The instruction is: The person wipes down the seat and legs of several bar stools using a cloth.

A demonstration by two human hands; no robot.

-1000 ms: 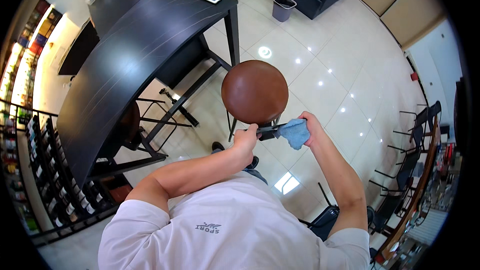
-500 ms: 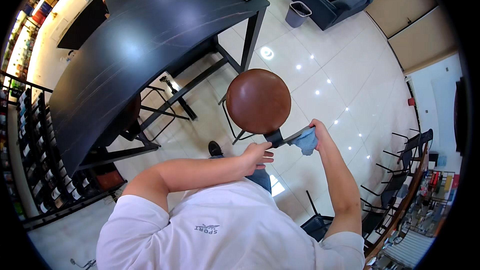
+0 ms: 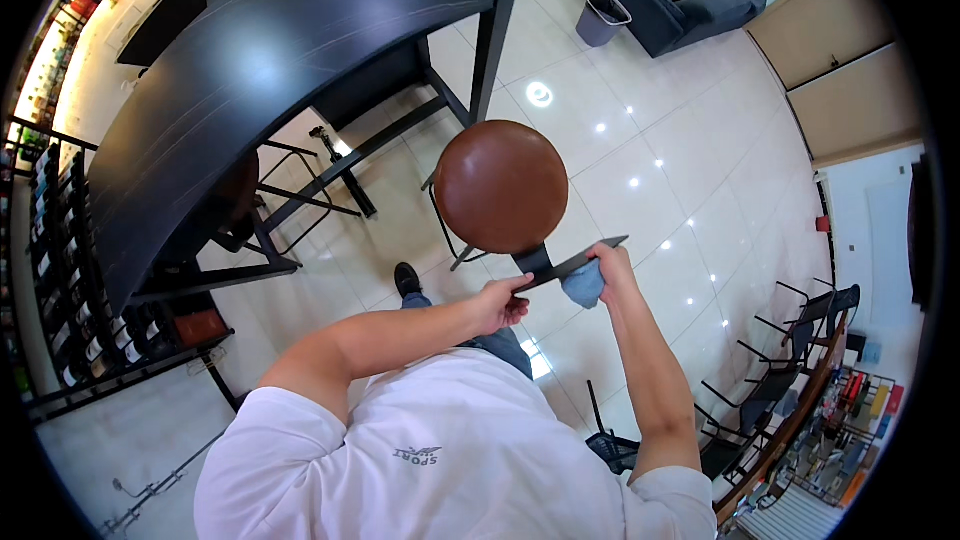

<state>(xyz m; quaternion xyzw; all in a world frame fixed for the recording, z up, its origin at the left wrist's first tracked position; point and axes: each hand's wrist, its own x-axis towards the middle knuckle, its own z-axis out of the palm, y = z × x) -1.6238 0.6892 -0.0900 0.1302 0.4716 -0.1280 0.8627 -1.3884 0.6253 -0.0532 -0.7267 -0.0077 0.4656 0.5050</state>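
Stool [image 3: 500,185] now farther from table, left hand [image 3: 500,300] clenched on backrest bar [image 3: 570,265], right hand [image 3: 612,265] grip pressing blue cloth [image 3: 583,285] beneath.

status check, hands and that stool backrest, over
Left hand grips the near end of the black backrest bar. Right hand presses a blue cloth against it. Brown stool seat just beyond, nothing blocking.

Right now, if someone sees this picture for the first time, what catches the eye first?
The round brown stool seat in the centre stands out against the pale shiny floor. Just below it, the left hand and right hand hold its narrow black backrest, a blue cloth under the right. A long black table fills the upper left.
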